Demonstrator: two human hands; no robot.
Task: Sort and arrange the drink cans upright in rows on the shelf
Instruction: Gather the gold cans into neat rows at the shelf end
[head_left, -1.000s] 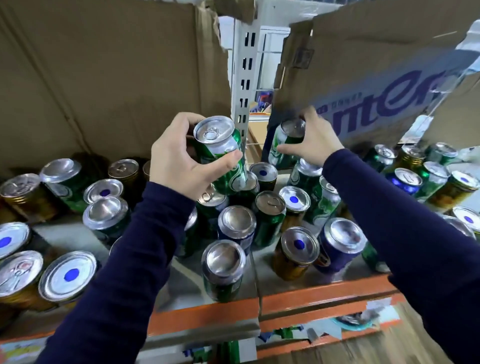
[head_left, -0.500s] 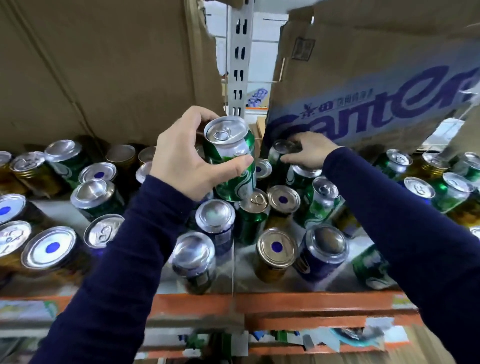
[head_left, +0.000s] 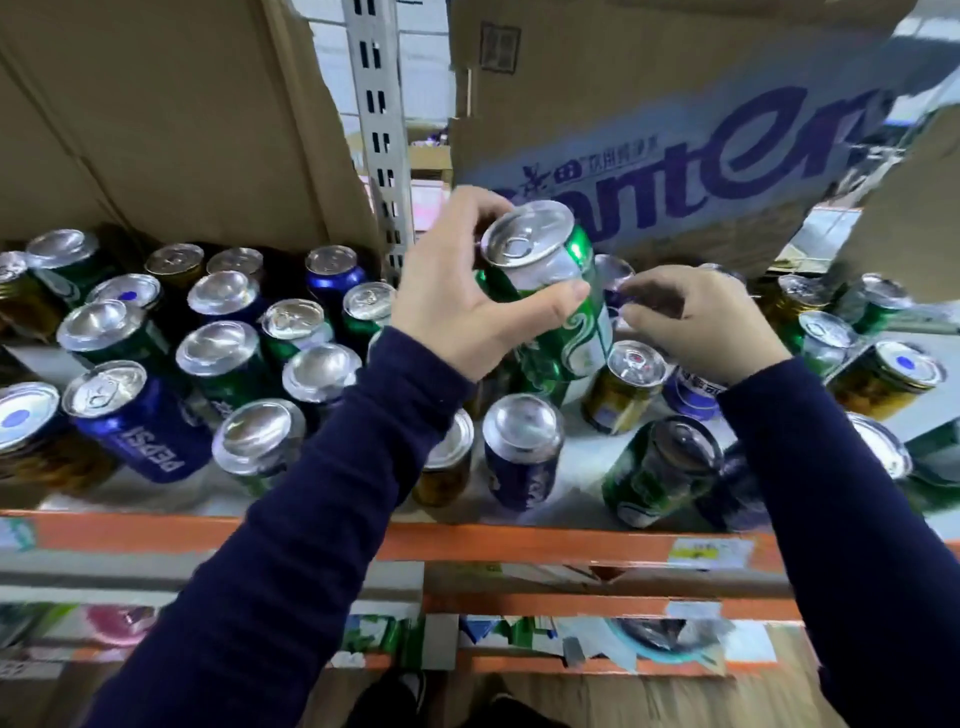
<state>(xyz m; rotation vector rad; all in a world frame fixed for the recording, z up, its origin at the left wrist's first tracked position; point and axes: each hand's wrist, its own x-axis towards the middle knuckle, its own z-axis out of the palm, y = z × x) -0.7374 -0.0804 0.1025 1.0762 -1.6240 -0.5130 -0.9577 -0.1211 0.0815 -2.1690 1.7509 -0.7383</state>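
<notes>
My left hand (head_left: 457, 301) grips a green can (head_left: 556, 306), held tilted above the shelf with its silver top facing me. My right hand (head_left: 696, 322) reaches in just right of it, fingertips pinching the top of a blue can (head_left: 615, 291) that is mostly hidden behind the green one. Several green, blue and gold cans stand on the grey shelf (head_left: 582, 467). A blue Pepsi can (head_left: 130, 421) leans at the left front. Another green can (head_left: 660, 473) tilts at the right front.
An orange shelf beam (head_left: 519, 540) runs along the front edge. A brown cardboard box (head_left: 156, 114) hangs over the left cans, and a printed box (head_left: 675, 130) over the right. A white slotted upright (head_left: 379, 130) stands between them.
The view has shifted, showing more cans at the left. My left hand carried the green can to the right. My right hand left the green can at the back and came to a blue one.
</notes>
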